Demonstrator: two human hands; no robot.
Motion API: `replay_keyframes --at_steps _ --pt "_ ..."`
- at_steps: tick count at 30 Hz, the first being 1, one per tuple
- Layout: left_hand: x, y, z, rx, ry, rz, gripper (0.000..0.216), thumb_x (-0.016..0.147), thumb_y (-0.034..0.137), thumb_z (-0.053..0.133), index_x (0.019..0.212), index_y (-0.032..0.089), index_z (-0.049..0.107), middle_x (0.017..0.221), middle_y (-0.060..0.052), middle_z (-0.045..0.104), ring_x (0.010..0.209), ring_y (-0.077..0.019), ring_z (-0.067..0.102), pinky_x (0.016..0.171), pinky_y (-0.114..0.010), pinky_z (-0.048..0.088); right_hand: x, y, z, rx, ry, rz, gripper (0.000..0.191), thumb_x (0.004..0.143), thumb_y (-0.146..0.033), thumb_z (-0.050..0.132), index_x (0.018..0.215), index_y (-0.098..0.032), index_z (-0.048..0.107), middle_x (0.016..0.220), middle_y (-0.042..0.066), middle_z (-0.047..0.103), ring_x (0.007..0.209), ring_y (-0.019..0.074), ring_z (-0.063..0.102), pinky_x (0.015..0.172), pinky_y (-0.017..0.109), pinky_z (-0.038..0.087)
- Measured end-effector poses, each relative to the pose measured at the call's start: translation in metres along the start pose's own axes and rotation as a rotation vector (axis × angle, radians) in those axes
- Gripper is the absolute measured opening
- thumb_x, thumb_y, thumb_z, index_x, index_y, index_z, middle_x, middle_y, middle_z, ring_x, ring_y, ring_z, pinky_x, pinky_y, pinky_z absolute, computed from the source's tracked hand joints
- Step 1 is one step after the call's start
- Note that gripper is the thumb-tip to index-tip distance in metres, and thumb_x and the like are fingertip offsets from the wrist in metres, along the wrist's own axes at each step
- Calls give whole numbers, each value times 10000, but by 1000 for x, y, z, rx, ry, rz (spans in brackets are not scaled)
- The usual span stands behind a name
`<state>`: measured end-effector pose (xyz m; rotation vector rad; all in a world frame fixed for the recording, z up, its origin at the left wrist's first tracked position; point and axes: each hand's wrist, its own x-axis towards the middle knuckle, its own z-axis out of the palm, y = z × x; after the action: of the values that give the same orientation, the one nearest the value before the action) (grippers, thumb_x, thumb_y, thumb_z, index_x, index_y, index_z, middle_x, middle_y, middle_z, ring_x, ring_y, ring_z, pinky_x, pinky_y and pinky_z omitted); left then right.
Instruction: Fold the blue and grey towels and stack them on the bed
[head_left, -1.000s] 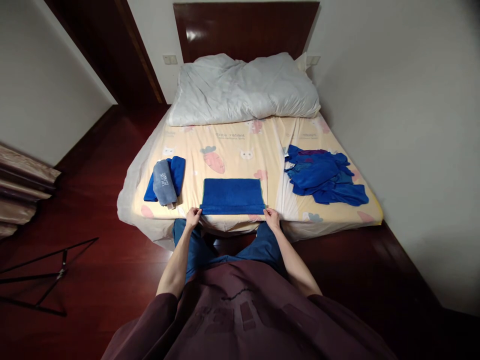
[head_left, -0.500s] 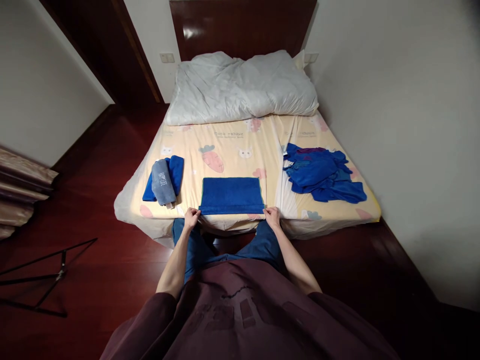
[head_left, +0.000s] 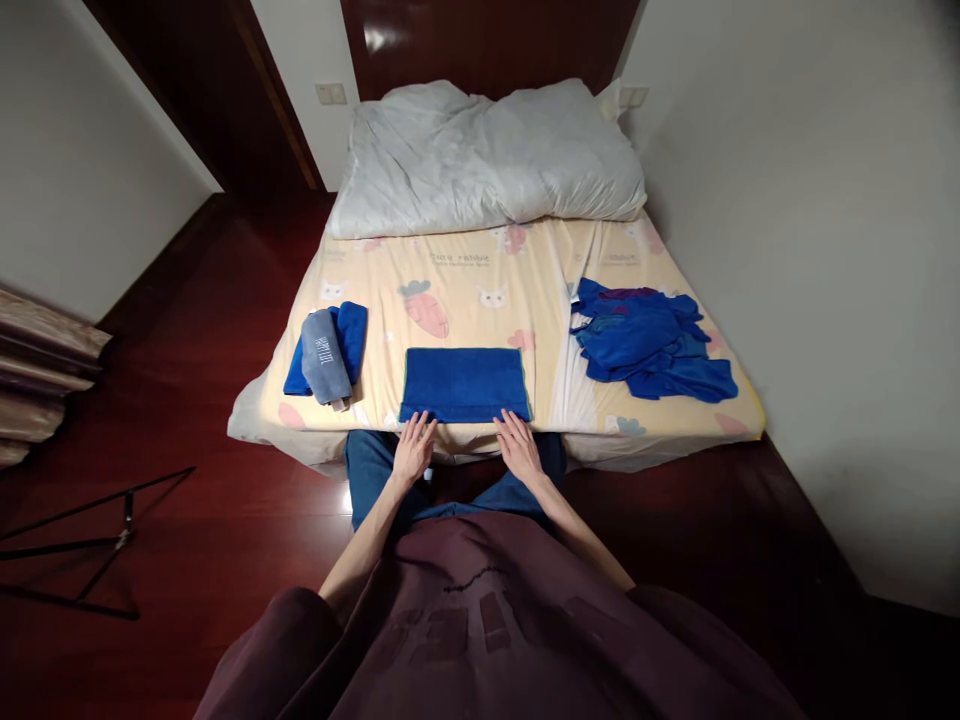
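A blue towel lies flat on the bed at its front edge, with a narrow fold along the side nearest me. My left hand rests with fingers spread on the left part of that folded edge. On the right part of the same edge lie the outstretched fingers of my right hand. Neither hand grips the cloth. To the left sit a rolled grey-blue towel with white lettering and a folded blue cloth partly under it. A crumpled heap of blue cloths is over on the right.
The bed has a yellow sheet with rabbit and carrot prints. A pale quilt is bunched by the dark headboard. Black tripod legs stand on the floor at left, near a curtain. A wall runs along the right.
Both hands have let go of the towel's near corners and moved inward. Their fingers have opened and now lie on the folded edge. The view has shifted slightly.
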<state>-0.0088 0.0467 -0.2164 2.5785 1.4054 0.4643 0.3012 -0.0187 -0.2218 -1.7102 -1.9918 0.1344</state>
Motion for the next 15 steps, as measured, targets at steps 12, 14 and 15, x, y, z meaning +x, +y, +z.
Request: replay_keyframes --at_steps 12,14,15 --pt "29 -29 1 52 -87 -145 626 967 158 395 1591 128 436 1681 -178 330 1591 -337 248 1274 -561 262 18 22 26 -184 -96 240 523 1053 -290 413 1483 -34 566 1561 260 485 1492 356 448 1187 513 388" --pt "31 -30 1 15 -74 -156 621 963 144 381 1579 139 458 1664 -178 368 1581 -331 278 1269 -560 272 20 26 24 -128 -88 260 521 1025 -270 444 1482 -53 571 1547 250 506 1474 359 472 1166 528 403" --pt "32 -30 1 -1 -63 -167 622 958 135 375 1574 134 464 1655 -185 381 1576 -333 291 1269 -565 271 22 28 24 -102 -84 266 527 1003 -251 462 1483 -62 571 1543 242 513 1468 359 479 1160 537 403"
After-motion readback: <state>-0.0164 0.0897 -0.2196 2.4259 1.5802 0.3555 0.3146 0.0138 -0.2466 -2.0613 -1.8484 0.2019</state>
